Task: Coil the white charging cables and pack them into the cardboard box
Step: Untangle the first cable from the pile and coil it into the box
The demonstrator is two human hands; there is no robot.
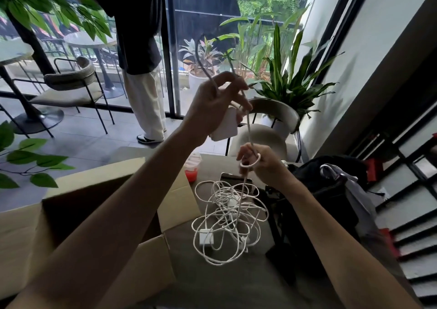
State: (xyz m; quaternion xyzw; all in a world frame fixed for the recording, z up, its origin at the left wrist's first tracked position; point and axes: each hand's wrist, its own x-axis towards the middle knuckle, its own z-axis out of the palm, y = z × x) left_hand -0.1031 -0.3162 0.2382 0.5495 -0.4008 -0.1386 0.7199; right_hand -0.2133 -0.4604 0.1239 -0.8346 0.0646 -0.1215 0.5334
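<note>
Our open cardboard box [153, 261] sits nearest. Just right of it, the white charging cables [227, 219] lie in one messy tangle on the table [212, 285]. Above that tangle, our right hand [257, 159] pinches a cable strand [248, 131] looped round its fingers. Higher up, past the box's far corner, our left hand [212, 100] grips a white charger brick [224, 126] plus a cable loop. Way behind the box, a person [139, 48] stands at the window.
</note>
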